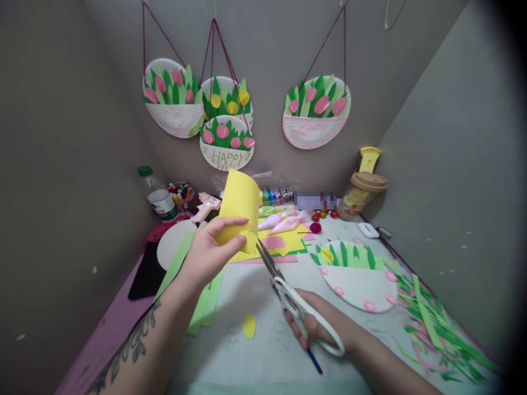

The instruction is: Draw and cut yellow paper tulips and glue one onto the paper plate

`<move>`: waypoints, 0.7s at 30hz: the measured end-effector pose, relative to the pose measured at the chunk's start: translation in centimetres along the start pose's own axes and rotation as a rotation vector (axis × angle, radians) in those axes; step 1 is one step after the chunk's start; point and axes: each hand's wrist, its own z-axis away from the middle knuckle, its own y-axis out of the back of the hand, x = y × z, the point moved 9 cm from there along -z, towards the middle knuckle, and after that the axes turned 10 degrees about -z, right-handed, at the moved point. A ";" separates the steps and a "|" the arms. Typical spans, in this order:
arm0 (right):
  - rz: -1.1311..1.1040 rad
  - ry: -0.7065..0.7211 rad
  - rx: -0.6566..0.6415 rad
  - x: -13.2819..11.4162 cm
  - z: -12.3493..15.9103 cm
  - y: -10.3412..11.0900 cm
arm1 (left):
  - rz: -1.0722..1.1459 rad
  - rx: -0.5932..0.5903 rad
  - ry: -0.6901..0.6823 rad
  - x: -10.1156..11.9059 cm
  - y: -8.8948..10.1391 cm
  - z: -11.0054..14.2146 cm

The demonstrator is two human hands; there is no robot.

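My left hand point(212, 244) pinches a curled sheet of yellow paper point(241, 197) between thumb and fingers and holds it above the table. White-handled scissors point(269, 260) are in my right hand point(315, 315), fingers through the loops. Their blade tips are at the lower right edge of the paper, by a rounded part near my left thumb. A dark blue pencil point(315, 362) passes behind my right hand; whether my fingers touch it I cannot tell. Below the paper, a small yellow petal-shaped cutout point(249, 325) lies on the white table covering.
A paper-plate basket point(354, 285) with green leaves lies at right, beside a heap of paper scraps point(440, 329). Light green strips point(206, 307) lie at left. Behind are a bottle point(158, 195), a glue gun point(206, 206) and a lidded cup point(358, 195). Decorated plates point(317, 131) hang on the wall.
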 end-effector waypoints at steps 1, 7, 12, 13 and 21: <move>-0.007 -0.001 -0.007 0.1 0.0 0.0 | 0.016 -0.002 0.009 -0.1 0.0 0.0; -0.051 0.041 -0.031 -0.2 -0.1 -0.1 | -0.026 -0.053 -0.005 -0.3 -0.5 0.0; -0.063 0.068 -0.047 -0.6 0.0 -0.1 | -0.001 -0.144 0.013 -0.7 -1.6 0.2; -0.064 0.062 -0.048 -0.6 0.0 0.0 | 0.007 -0.148 0.016 -0.7 -1.7 0.2; -0.011 0.000 0.014 -0.1 -0.4 0.4 | 0.296 0.101 0.079 -2.2 -0.1 -0.5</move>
